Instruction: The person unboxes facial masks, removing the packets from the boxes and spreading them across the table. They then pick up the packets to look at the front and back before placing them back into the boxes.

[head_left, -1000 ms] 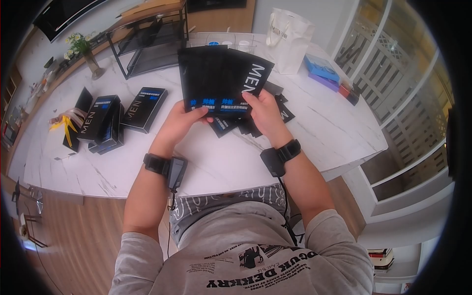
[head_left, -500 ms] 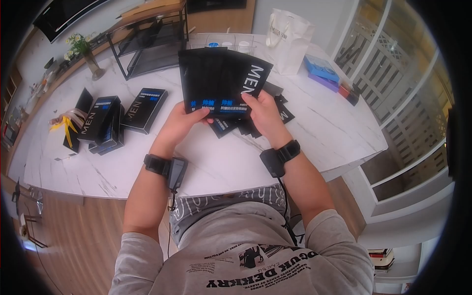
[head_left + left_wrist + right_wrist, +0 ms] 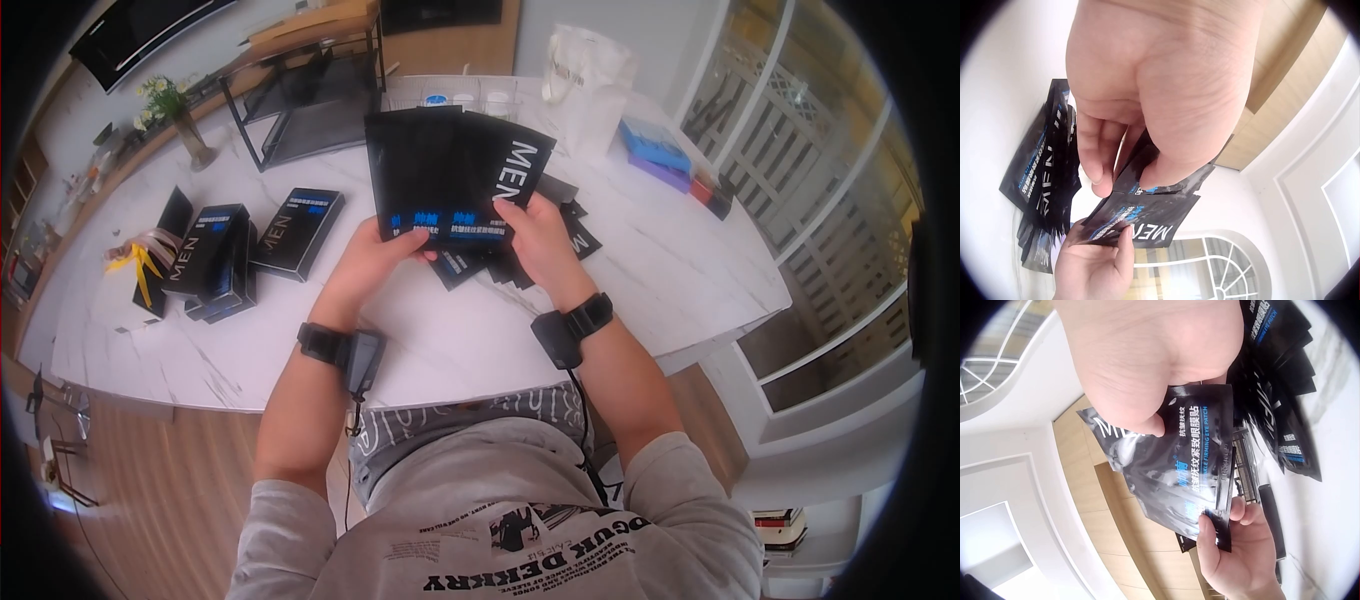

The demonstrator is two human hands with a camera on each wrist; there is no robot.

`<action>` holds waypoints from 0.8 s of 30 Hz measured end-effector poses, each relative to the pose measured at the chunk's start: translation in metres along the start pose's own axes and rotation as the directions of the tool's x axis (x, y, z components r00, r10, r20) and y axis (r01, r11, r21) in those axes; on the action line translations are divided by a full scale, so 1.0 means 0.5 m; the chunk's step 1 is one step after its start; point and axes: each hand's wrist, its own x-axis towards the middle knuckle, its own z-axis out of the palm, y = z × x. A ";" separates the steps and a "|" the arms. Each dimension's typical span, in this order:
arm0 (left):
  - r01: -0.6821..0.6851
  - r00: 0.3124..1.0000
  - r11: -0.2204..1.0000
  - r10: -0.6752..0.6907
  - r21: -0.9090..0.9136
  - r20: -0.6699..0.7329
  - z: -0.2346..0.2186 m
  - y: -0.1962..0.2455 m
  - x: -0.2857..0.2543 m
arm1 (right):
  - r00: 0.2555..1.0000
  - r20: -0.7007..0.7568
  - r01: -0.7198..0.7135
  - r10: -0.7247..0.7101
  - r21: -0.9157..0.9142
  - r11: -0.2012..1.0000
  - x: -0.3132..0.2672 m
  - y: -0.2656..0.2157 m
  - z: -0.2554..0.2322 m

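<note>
Both hands hold up a small fan of black eye patch sachets over the table. My left hand pinches the lower left corner, its thumb on the printed face and its fingers behind. At the lower right, my right hand pinches the sachets the same way. White "MEN" lettering and blue print show on them, and "eye patch" is readable on the front sachet in the right wrist view. Behind the hands, a loose pile of similar sachets lies on the table, partly hidden by the fan.
Black "MEN" boxes lie on the marble-patterned table to the left, near an open box flap with a yellow ribbon. A black rack stands behind. White bag and a blue box are at the back right.
The head view has tilted slightly, so the scene sits a little lower. Both hands keep the same hold on the fanned sachets.
</note>
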 end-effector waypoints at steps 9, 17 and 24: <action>-0.034 0.999 0.999 0.034 -0.030 0.026 -0.009 -0.004 0.005 | 1.000 -0.011 -0.023 0.023 0.046 0.999 0.003 0.003 -0.001; -0.031 0.999 0.998 0.033 -0.063 0.032 0.035 -0.012 0.004 | 0.992 -0.022 0.110 -0.120 -0.266 0.958 -0.001 0.031 0.029; -0.185 0.931 0.814 0.324 0.550 -0.166 0.062 0.024 -0.004 | 0.984 0.142 0.158 -0.110 -0.396 0.904 -0.011 0.016 0.045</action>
